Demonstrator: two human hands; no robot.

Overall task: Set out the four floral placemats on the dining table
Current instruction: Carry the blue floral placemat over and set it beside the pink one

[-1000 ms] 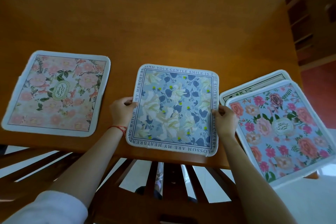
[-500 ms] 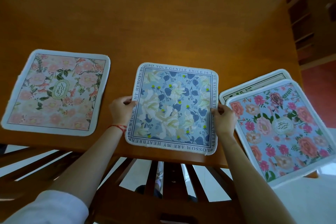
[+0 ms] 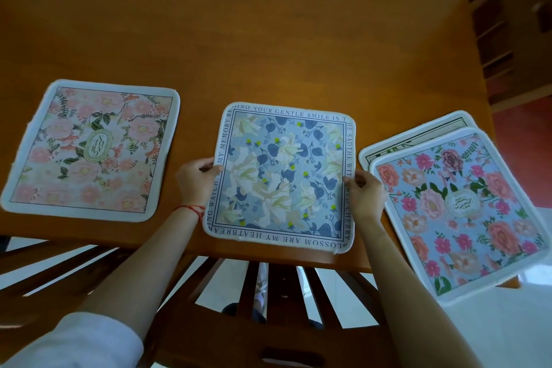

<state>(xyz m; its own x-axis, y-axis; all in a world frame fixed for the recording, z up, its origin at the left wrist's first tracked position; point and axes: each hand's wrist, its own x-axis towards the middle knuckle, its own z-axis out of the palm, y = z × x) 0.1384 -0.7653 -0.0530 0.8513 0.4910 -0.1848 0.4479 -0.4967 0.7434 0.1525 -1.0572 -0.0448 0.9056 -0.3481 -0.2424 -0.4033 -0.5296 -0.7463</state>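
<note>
Head view: the pink mat [image 3: 89, 151] lies flat at the left of the frame on the tabletop [image 3: 268, 39], set out. The blue mat [image 3: 282, 178] sits at centre, near the lower edge of the tabletop, its near right corner about at that edge. At the right, the rose mat [image 3: 460, 212] lies on top of a fourth mat [image 3: 412, 137], of which only a strip shows; both overhang the tabletop's corner. So one mat looks placed, a second is being settled, and two seem left to spread.

The left hand [image 3: 195, 181] pinches the blue mat's left edge, fingers [image 3: 206, 163] curled closed on it. The right hand [image 3: 366, 193] grips the right edge likewise.
</note>
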